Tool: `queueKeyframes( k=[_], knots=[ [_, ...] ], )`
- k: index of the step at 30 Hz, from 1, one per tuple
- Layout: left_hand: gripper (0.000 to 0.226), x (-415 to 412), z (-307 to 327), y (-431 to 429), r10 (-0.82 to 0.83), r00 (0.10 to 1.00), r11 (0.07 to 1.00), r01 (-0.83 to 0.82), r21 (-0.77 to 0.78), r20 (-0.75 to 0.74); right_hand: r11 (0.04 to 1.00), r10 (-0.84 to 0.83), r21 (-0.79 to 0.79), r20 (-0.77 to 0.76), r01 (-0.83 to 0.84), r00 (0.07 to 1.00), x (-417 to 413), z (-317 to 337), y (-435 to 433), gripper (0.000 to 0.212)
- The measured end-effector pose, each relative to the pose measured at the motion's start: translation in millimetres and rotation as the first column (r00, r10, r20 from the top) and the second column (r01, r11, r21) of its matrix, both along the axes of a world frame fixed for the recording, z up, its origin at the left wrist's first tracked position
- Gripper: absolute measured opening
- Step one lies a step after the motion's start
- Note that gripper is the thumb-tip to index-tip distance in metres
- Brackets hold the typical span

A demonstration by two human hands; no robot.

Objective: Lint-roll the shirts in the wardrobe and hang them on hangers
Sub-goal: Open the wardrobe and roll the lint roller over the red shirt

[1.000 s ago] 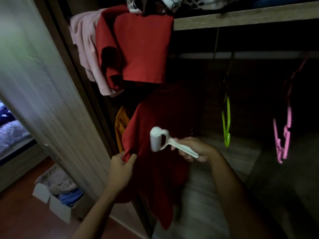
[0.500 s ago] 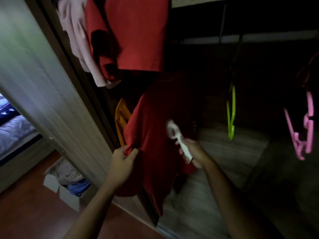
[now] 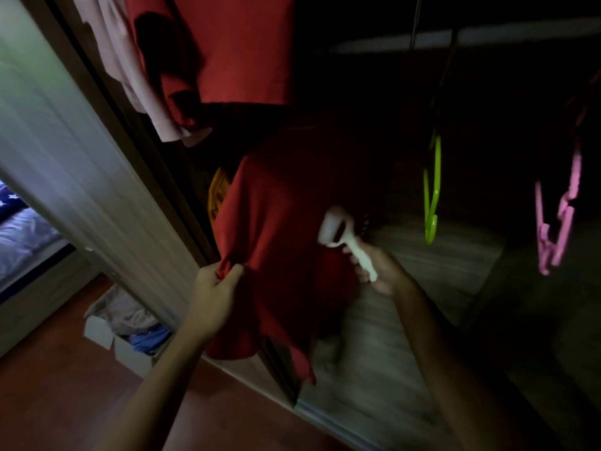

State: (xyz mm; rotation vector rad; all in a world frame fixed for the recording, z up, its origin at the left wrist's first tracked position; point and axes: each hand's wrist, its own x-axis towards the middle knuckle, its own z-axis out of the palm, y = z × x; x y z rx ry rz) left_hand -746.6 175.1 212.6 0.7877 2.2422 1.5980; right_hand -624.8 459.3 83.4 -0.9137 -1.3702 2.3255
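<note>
A red shirt hangs inside the dark wardrobe, at the centre of the head view. My left hand pinches its left hem and pulls the cloth taut. My right hand grips the handle of a white lint roller, whose roll rests against the shirt's right side. Another red shirt and a pale pink one hang down from the shelf above. An orange garment peeks out behind the red shirt.
An empty green hanger and a pink hanger hang on the right. The wardrobe door stands at the left. A white box of clothes sits on the reddish floor; a bed lies beyond.
The lint roller went from held clear of the shirt to lying against its right side. The camera tilted down, hiding the shelf. My left hand kept its hold on the hem.
</note>
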Motion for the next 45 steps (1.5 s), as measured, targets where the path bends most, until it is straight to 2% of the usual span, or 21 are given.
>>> queueKeyframes(
  k=[3,5,7,9,12,15,18,22,25,29,33,36,38,41,45],
  knots=[
    [0.029,-0.4,0.6,-3.0,0.019,0.999,1.0,-0.02,0.013,0.033,0.936,-0.319,-0.148,0.029,0.32,0.947,-2.2,-12.3,23.0,0.035],
    [0.024,-0.5,1.3,-2.7,0.026,0.999,0.999,-0.027,0.023,0.046,0.922,-0.348,-0.149,0.079,0.357,0.934,-5.3,-24.2,16.6,0.034],
    [0.024,-2.7,1.0,-2.2,0.03,0.998,0.999,-0.031,0.024,0.051,0.968,-0.238,-0.06,0.099,0.244,0.966,-9.2,-40.1,-6.5,0.034],
    [0.03,-5.4,1.3,-2.4,0.022,0.999,0.999,-0.023,0.03,0.05,0.998,-0.057,0.021,0.119,0.055,0.991,-9.1,-57.9,-40.5,0.035],
    [0.046,-7.7,1.9,-3.6,-0.002,0.999,0.999,0.0,0.045,0.037,0.977,0.19,0.062,0.157,-0.202,0.969,-0.3,-82.1,-91.8,0.042],
    [0.037,-7.1,0.5,-3.1,-0.015,0.993,0.999,0.011,0.033,0.114,0.923,0.364,0.06,0.189,-0.381,0.912,12.3,-89.1,-126.1,0.047],
    [0.034,-2.9,0.1,-2.5,-0.029,0.972,0.999,0.019,0.043,0.235,0.876,0.452,0.067,0.23,-0.478,0.862,15.9,-85.2,-135.3,0.05],
    [0.036,3.6,-0.4,1.1,-0.03,0.948,0.996,0.001,0.089,0.317,0.878,0.452,0.059,0.22,-0.474,0.865,13.7,-78.6,-118.9,0.047],
    [0.033,5.7,-2.1,4.0,-0.016,0.936,0.993,-0.025,0.114,0.35,0.922,0.337,0.127,0.204,-0.366,0.919,13.4,-78.2,-91.3,0.045],
    [0.027,9.5,-3.3,9.1,-0.016,0.932,0.991,-0.035,0.132,0.361,0.991,-0.024,0.136,0.123,0.007,0.992,6.7,-82.3,-54.8,0.041],
    [0.023,10.4,-7.1,10.0,-0.008,0.947,0.991,-0.036,0.131,0.32,0.911,-0.413,0.064,0.121,0.408,0.903,-4.3,-84.7,-35.7,0.038],
    [0.019,13.0,-3.7,8.1,-0.015,0.949,0.991,-0.028,0.131,0.314,0.866,-0.497,0.044,0.201,0.499,0.844,-7.7,-96.3,-42.7,0.036],
    [0.018,12.5,-2.1,7.1,-0.018,0.951,0.991,-0.024,0.132,0.307,0.901,-0.43,0.059,0.255,0.43,0.866,-8.6,-116.6,-59.1,0.038],
    [0.022,12.1,0.5,4.8,-0.013,0.962,0.995,-0.015,0.101,0.273,0.988,-0.155,0.043,0.306,0.149,0.939,-4.1,-160.4,-102.1,0.041],
    [0.02,12.9,3.2,1.6,-0.045,0.966,0.995,0.019,0.101,0.254,0.978,0.204,-0.038,0.33,-0.203,0.921,23.0,-194.9,-168.1,0.055]
  ],
)
